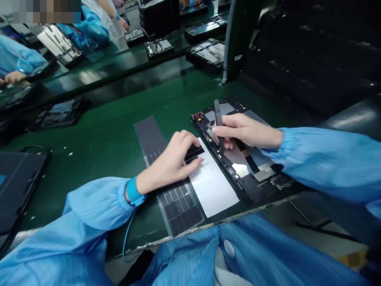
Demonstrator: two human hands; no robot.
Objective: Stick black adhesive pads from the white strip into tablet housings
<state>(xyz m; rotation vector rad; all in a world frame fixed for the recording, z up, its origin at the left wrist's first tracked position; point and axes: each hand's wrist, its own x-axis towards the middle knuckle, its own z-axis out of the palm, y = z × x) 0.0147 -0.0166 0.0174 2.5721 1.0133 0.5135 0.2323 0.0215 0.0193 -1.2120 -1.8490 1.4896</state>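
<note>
My right hand (247, 129) is closed around a dark pen-like tool (218, 113), held upright with its lower end at the near-left edge of an opened tablet (262, 159). Inside the tablet, silver panels and dark flex strips show. My left hand (175, 159) hovers over or rests on a white sheet (216, 186), thumb and index finger apart around black strips (195, 153) at the sheet's left side. Beneath that hand runs a clear film with dark adhesive pieces (181, 210). A blue wrist strap (133, 192) circles my left wrist.
Dark device (20, 190) lies at left; another opened device (58, 113) lies behind it. Across the back, a conveyor line (119, 75) carries several opened tablets (159, 47). Co-workers in blue sleeves (20, 55) are at far left. A large black stack (312, 55) stands at right.
</note>
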